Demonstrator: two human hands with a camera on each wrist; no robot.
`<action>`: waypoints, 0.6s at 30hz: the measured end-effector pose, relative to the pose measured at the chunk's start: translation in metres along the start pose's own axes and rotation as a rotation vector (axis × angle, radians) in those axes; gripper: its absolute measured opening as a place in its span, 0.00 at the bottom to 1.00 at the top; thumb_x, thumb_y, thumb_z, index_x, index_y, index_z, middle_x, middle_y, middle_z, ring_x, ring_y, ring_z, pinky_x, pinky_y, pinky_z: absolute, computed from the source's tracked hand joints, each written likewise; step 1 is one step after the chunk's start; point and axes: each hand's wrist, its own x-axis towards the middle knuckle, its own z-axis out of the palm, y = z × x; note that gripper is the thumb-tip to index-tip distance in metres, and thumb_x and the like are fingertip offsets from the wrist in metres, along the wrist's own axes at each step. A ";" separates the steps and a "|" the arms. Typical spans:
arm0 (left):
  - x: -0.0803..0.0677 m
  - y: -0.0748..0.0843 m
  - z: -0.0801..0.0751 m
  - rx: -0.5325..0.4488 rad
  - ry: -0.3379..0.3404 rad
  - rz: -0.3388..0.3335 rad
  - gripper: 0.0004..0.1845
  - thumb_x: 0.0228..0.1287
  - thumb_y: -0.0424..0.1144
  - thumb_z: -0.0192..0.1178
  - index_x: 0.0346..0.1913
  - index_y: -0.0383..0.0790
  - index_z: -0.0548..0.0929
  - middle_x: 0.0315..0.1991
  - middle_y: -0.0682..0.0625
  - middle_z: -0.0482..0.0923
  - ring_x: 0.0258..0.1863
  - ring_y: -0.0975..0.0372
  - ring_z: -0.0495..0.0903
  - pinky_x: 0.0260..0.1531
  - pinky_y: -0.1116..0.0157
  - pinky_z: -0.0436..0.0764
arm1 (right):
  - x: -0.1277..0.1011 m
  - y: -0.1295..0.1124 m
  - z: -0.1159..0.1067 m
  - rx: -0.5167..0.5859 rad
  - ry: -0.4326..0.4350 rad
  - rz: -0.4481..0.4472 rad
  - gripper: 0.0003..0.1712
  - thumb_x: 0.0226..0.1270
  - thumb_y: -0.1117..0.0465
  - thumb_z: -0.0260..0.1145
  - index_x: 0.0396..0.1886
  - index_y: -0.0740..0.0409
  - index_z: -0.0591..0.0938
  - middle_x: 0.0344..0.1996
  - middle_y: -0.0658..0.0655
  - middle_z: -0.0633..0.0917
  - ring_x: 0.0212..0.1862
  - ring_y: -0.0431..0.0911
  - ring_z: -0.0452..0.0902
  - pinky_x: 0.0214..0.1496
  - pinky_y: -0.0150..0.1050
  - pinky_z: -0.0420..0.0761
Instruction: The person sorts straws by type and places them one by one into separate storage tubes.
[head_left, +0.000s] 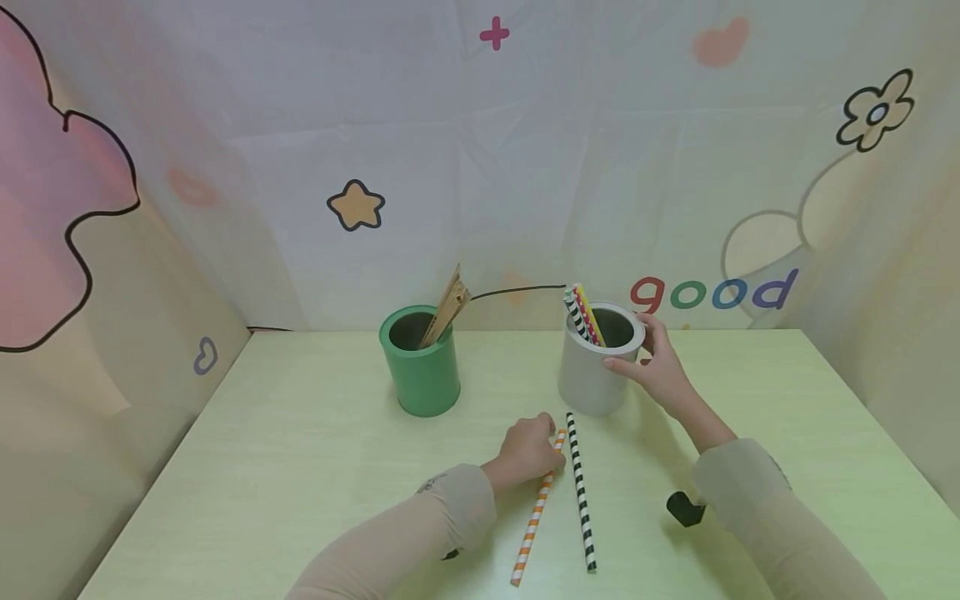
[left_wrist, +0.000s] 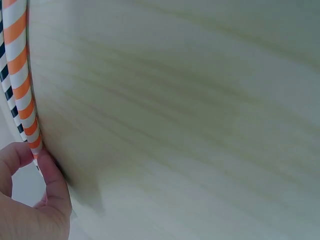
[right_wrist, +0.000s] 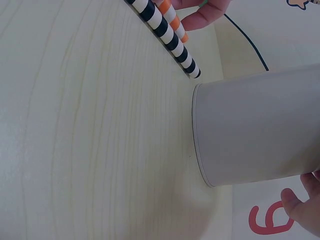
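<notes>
Near the middle of the table, my left hand [head_left: 528,450] pinches an orange-and-white striped paper straw [head_left: 532,527] close to its far end. Thumb and finger meet on that straw in the left wrist view. Beside it lies a black-and-white striped paper straw [head_left: 581,504], its far end close to the base of a grey cup [head_left: 588,387]. My right hand [head_left: 663,371] grips the grey cup at its upper right side, thumb on the front and fingers at the rim. Several patterned straws [head_left: 583,315] lean inside this upright cup.
To the left stands a green cup [head_left: 427,385] with flat wooden pieces [head_left: 448,308] leaning in it. A small black object [head_left: 684,508] shows beside the right sleeve. Behind the pale wood-grain table [head_left: 285,467] hangs a printed cloth [head_left: 420,117].
</notes>
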 end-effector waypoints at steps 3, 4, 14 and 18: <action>0.001 -0.001 0.000 -0.003 0.001 0.002 0.19 0.44 0.37 0.64 0.41 0.38 0.75 0.24 0.51 0.77 0.20 0.64 0.68 0.19 0.72 0.67 | -0.004 -0.009 0.001 0.010 -0.002 0.003 0.50 0.54 0.61 0.65 0.66 0.60 0.42 0.64 0.67 0.55 0.66 0.62 0.47 0.62 0.64 0.50; 0.001 -0.001 -0.001 -0.014 -0.001 0.005 0.18 0.44 0.36 0.64 0.41 0.38 0.75 0.24 0.52 0.77 0.20 0.64 0.69 0.19 0.73 0.67 | -0.005 -0.012 0.002 0.014 -0.003 0.001 0.50 0.54 0.62 0.65 0.66 0.61 0.42 0.64 0.67 0.55 0.66 0.62 0.47 0.63 0.64 0.50; 0.008 -0.011 -0.007 -0.246 -0.003 0.071 0.13 0.47 0.34 0.61 0.39 0.37 0.77 0.25 0.53 0.80 0.20 0.70 0.74 0.22 0.75 0.70 | 0.001 0.003 0.001 -0.011 0.009 -0.011 0.52 0.53 0.58 0.66 0.67 0.57 0.41 0.65 0.65 0.54 0.66 0.60 0.47 0.64 0.62 0.49; 0.016 -0.012 -0.010 -0.300 0.036 0.034 0.14 0.49 0.36 0.61 0.42 0.39 0.77 0.26 0.54 0.78 0.20 0.68 0.72 0.20 0.74 0.70 | 0.001 0.003 0.000 -0.011 0.010 -0.014 0.52 0.53 0.58 0.67 0.67 0.58 0.42 0.65 0.65 0.55 0.66 0.60 0.48 0.63 0.62 0.49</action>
